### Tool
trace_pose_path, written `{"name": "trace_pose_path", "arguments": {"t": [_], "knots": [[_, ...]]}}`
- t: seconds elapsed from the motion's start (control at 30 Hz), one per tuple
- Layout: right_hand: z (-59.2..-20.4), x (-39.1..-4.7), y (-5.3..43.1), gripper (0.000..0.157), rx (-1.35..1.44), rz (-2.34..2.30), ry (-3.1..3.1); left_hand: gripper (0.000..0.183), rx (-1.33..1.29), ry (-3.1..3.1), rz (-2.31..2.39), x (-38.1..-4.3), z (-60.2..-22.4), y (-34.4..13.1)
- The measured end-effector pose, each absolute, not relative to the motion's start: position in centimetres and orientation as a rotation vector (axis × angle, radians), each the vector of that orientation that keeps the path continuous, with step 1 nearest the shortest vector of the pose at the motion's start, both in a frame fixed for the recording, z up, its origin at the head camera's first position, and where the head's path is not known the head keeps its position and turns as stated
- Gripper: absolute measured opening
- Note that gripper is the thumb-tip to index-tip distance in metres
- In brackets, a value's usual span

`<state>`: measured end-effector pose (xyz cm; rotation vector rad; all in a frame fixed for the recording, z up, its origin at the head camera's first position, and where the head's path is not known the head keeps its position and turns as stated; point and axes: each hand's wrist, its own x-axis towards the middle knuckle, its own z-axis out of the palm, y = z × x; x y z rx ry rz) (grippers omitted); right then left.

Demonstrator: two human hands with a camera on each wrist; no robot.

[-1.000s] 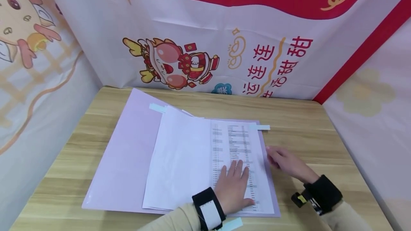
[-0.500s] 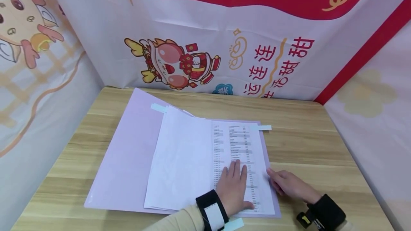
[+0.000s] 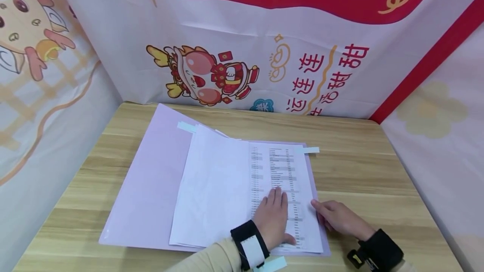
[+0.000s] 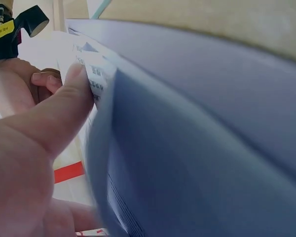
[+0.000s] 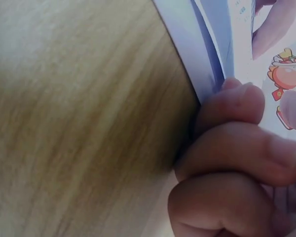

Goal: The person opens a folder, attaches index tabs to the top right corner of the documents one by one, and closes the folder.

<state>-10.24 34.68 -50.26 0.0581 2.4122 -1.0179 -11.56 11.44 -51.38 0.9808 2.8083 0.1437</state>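
Observation:
A lilac folder [image 3: 143, 192] lies open on the table, with white sheets inside. The turned sheet [image 3: 209, 184] on the left looks blank, while the printed sheet [image 3: 261, 158] on the right carries columns of text with grey bands. My left hand [image 3: 271, 223] rests flat on the printed sheet, fingers pointing away from me. At that sheet's right edge, my right hand [image 3: 342, 219] pinches the paper, its other fingers curled beside the folder's edge. In the left wrist view, the paper's near edge [image 4: 101, 133] bows up beside the left thumb [image 4: 64, 113].
Pale blue tabs [image 3: 311, 150] stick out at the folder's upper right, top left [image 3: 187, 127] and near edge [image 3: 275, 264]. The wooden table [image 3: 351, 171] ends at a printed cloth backdrop [image 3: 234, 24], with cloth walls on both sides.
My right hand has slid toward me along the folder's right edge, then slightly left onto the sheet's edge. The left fingers have drawn a little closer together on the page.

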Motion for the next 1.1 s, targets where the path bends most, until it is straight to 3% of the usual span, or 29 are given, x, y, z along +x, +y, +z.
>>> {"name": "trace_pose_path", "arguments": {"t": [0.77,1.1], "knots": [[-49.1,-11.8,33.8,0.030,0.153,-1.038,2.534,0.111,0.972,2.772,0.244,-11.5,-50.9,11.4],[-48.9,-11.6,33.8,0.037,0.273,-1.167,2.458,0.115,1.122,2.715,0.389,-9.5,-50.0,11.1]]}}
